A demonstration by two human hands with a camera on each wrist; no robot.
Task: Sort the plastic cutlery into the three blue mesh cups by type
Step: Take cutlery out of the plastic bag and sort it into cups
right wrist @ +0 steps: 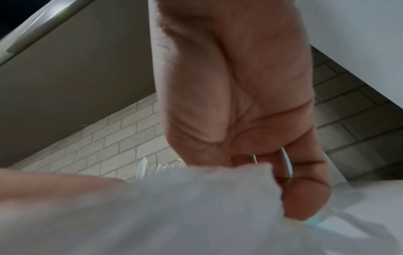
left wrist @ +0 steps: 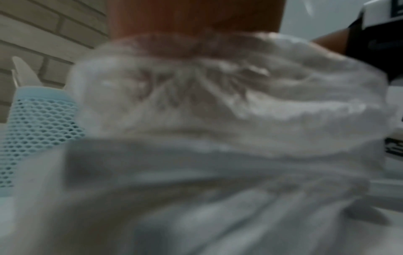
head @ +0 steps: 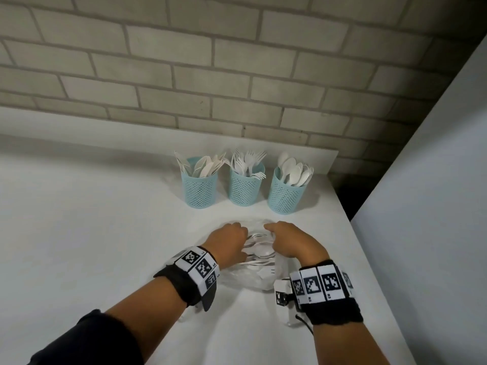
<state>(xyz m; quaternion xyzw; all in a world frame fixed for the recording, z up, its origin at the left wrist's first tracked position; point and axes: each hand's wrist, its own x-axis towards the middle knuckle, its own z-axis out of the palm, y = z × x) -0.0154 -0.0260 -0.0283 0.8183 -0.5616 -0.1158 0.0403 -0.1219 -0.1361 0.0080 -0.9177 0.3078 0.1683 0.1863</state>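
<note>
1. a person's left hand and right hand work at a clear plastic bag on a white counter, with loose white cutlery showing in the bag's mouth between the two hands.
2. the hands sit on opposite sides of the bag's opening, seemingly to spread it so the pieces inside can be reached.
3. behind the bag stand three blue mesh cups in a row: the left cup appears to hold knives, the middle cup forks, the right cup spoons, so most of the sorting looks done.
4. the cups stand close together and just behind the bag, probably to keep each drop short.
5. the left hand's fingers curl down into the bag; whether they pinch the film or a utensil cannot be told from any view.
6. in the right wrist view the right hand's fingers curl tight at the bag's edge, with thin pale strips between them, likely cutlery handles or folded film.
7. the left wrist view is mostly blurred plastic; the bag's lower part lies hidden behind the wrist bands, so how many pieces remain is unclear.
</note>
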